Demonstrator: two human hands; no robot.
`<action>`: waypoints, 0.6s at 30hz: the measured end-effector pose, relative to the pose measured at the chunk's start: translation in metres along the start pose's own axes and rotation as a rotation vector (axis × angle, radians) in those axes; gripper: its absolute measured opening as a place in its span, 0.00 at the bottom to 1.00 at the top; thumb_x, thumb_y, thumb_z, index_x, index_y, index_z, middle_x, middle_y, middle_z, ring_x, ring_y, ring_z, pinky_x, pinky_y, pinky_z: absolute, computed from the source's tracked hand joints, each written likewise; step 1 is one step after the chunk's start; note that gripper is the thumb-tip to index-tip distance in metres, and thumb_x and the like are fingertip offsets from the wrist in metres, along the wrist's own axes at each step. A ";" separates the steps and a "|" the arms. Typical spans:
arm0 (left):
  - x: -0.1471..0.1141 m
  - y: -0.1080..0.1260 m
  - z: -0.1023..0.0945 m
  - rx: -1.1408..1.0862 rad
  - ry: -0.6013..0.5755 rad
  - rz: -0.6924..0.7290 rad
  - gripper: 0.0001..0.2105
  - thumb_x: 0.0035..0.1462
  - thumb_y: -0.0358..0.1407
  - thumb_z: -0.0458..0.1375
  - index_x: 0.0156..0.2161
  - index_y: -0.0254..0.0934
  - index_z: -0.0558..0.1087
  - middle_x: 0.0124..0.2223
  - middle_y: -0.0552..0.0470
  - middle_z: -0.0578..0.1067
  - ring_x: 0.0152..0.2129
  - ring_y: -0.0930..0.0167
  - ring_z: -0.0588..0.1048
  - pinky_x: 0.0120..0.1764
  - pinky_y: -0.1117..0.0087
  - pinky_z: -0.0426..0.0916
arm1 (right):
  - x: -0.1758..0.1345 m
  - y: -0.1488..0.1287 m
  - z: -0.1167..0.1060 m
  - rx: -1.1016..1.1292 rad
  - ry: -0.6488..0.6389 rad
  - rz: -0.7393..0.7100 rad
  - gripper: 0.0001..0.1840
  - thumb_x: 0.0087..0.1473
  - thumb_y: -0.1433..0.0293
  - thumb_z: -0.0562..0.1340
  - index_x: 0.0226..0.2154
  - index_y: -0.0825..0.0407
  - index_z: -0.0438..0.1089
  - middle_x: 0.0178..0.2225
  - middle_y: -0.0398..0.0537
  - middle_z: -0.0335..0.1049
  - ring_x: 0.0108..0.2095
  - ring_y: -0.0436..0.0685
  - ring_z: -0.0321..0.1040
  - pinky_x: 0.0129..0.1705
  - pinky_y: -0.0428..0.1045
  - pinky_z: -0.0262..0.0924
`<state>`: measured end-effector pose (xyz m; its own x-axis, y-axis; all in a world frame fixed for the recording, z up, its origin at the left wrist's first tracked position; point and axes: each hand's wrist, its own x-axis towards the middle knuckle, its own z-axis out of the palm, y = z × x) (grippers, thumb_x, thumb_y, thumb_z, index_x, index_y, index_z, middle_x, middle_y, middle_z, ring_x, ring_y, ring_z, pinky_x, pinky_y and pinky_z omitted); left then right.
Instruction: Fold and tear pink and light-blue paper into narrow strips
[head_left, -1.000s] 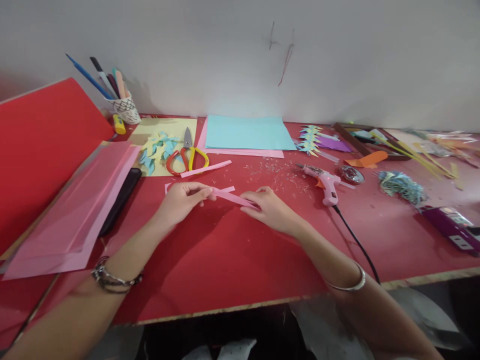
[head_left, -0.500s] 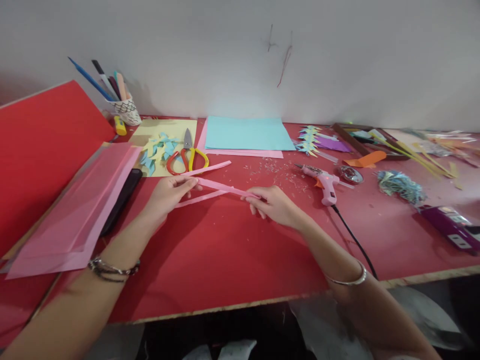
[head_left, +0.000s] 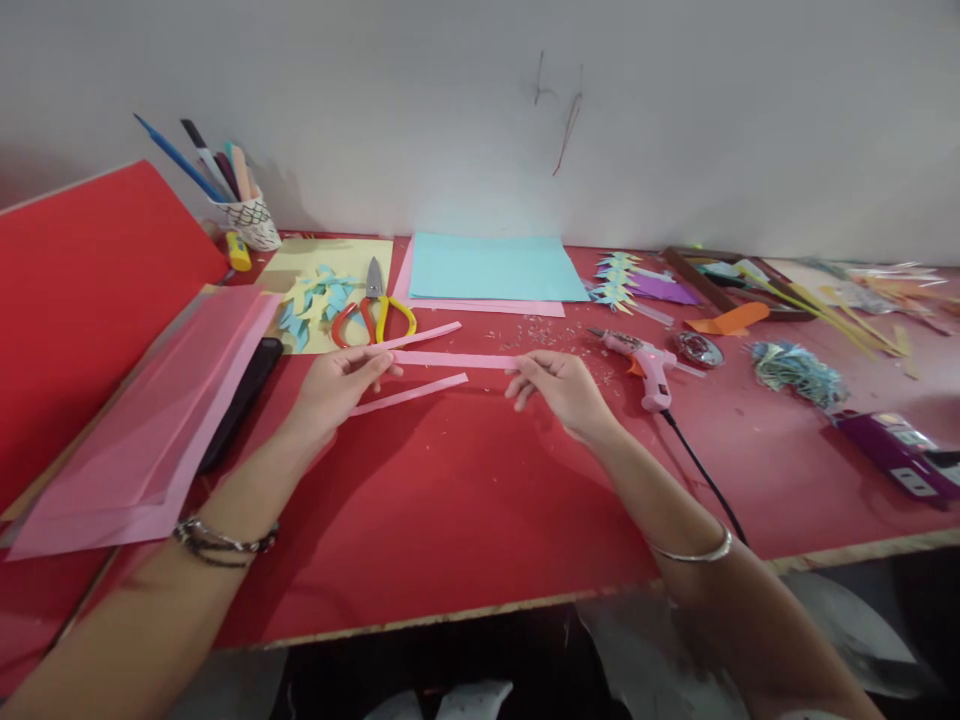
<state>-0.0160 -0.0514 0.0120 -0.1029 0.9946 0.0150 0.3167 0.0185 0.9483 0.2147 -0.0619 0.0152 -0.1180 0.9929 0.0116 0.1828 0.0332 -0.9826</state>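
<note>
A narrow pink paper strip (head_left: pixel 457 360) is stretched level between my two hands, above the red tabletop (head_left: pixel 465 520). My left hand (head_left: pixel 334 390) pinches its left end between thumb and fingers. At the other end, my right hand (head_left: pixel 555 388) grips the strip the same way, its lower fingers loosely curled. Two more pink strips lie by my left hand: one (head_left: pixel 427 335) behind the held strip, another (head_left: pixel 420 393) in front of it. My left hand hides part of both. Scissors (head_left: pixel 374 300) with red and yellow handles rest just beyond, tips pointing at the wall.
A pink glue gun (head_left: pixel 637 358) with a black cord lies to the right. Blue sheets (head_left: pixel 495 268) sit at the back beside cut paper pieces (head_left: pixel 319 300). Pink sheets (head_left: pixel 142 430) and a pen cup (head_left: pixel 255 220) are left; a brown tray (head_left: pixel 686 268) is back right.
My right hand has risen and moved slightly right. The held strip, which sloped down to the right, is now level and faces me more flatly. My left hand stays nearly in place.
</note>
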 end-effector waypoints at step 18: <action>-0.002 0.005 -0.003 0.040 -0.036 0.018 0.09 0.45 0.39 0.53 0.22 0.37 0.70 0.17 0.57 0.69 0.15 0.76 0.64 0.25 0.75 0.62 | -0.004 -0.001 0.002 -0.380 0.113 -0.192 0.16 0.48 0.65 0.50 0.13 0.51 0.51 0.10 0.35 0.47 0.14 0.44 0.46 0.18 0.43 0.43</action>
<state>-0.0169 -0.0531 0.0171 -0.0630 0.9978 0.0198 0.3561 0.0039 0.9344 0.2125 -0.0660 0.0161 -0.0813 0.9702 0.2281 0.5165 0.2368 -0.8229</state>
